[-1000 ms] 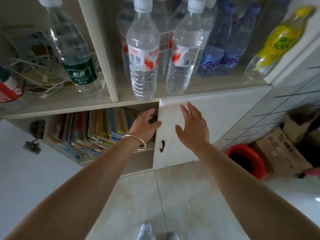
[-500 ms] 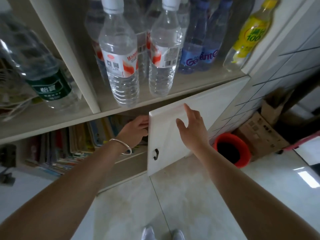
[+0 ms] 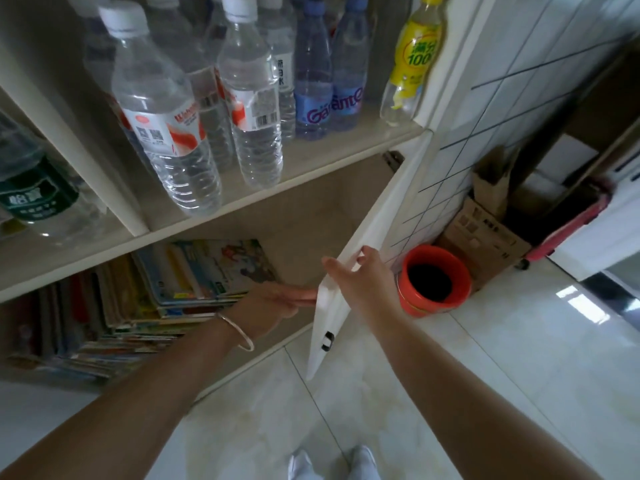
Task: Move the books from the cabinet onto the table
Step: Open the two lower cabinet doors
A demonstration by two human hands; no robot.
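Observation:
Colourful books (image 3: 207,271) lie slanted and stacked in the lower cabinet compartment, and more stand in the dark part at the left (image 3: 86,323). The white cabinet door (image 3: 377,220) stands swung out to the right. My right hand (image 3: 360,285) grips its upper free corner, thumb on the near face and fingers curled over the edge. My left hand (image 3: 273,306), with a bracelet at the wrist, reaches into the opening just right of the books. Its fingers are stretched out toward the door's inner side, and it holds nothing.
Several water bottles (image 3: 166,133) and a yellow drink bottle (image 3: 412,64) stand on the shelf above the books. A red bucket (image 3: 433,282) and a cardboard box (image 3: 485,237) sit on the tiled floor right of the door. The door's dark handle (image 3: 327,341) faces me.
The right cabinet door has swung from nearly closed to wide open, pulled by my right hand. My left hand has moved lower into the opening, and the books on the right are now exposed.

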